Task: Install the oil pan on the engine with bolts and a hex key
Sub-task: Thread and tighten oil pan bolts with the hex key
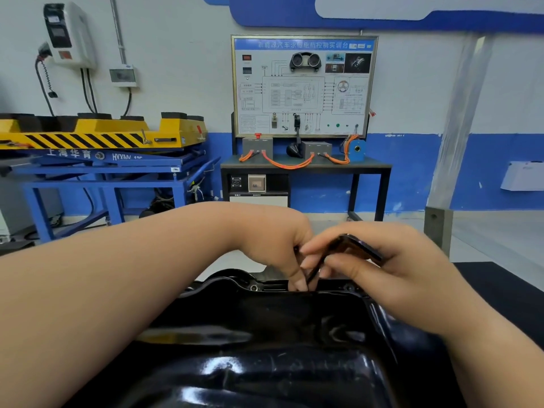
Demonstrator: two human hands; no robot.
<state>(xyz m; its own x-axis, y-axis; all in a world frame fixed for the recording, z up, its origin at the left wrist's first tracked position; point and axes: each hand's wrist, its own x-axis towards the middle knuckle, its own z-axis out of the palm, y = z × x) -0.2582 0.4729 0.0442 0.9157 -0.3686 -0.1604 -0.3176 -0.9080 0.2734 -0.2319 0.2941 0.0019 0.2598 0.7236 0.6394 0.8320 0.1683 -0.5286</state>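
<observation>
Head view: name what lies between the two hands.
Head view shows the hex key there, held by left hand and right hand, tip down at the oil pan.

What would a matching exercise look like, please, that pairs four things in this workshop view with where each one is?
Things:
1. hex key
2. oil pan
3. yellow striped lift table
4. training board

Places:
A. far left, on a blue frame
B. upright on the dark bench
C. between the left hand and the right hand
D. nearest the camera, beneath both forearms

Pairs: 1-C, 2-D, 3-A, 4-B.
</observation>
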